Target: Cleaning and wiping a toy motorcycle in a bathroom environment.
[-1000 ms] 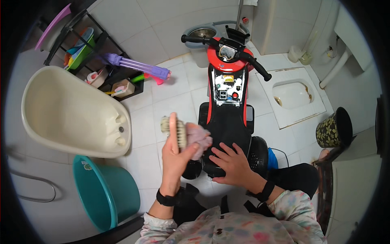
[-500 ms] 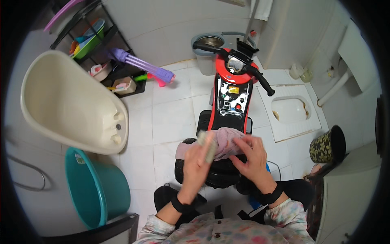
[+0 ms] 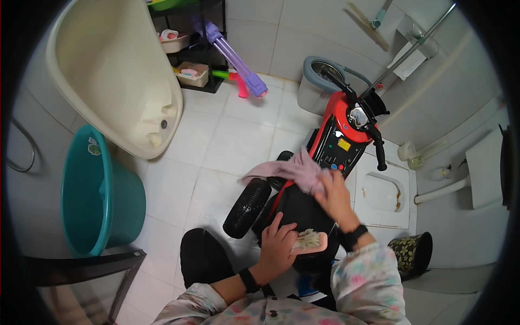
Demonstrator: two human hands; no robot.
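Note:
A scrubbing brush [image 3: 320, 245] with a light pink back and pale bristles lies in my left hand [image 3: 277, 245], bristles facing up, low over the rear of the ride-on toy motorbike [image 3: 335, 112]. My right hand [image 3: 337, 199] grips a pink cloth [image 3: 297, 172], which is bunched under the fingers and trails off to the left across the bike's black seat [image 3: 299, 211]. The bike is red and black, with handlebars at its far end. Its black ribbed rear wheel [image 3: 247, 208] shows left of the seat. My right fingertips are partly hidden in the cloth.
At left stand a teal tub [image 3: 108, 179] and a cream baby bath [image 3: 116, 70]. A purple toy water gun [image 3: 238, 59] leans by a black shelf [image 3: 214, 32]. Beyond the bike is a grey mop bucket [image 3: 311, 89]; rightward are a squat toilet [image 3: 382, 189] and a patterned bin [image 3: 410, 254].
The view has shifted, and the bike now appears turned to the right. My left hand has come off the cloth toward me with the brush; the cloth is now stretched out leftward from my right hand.

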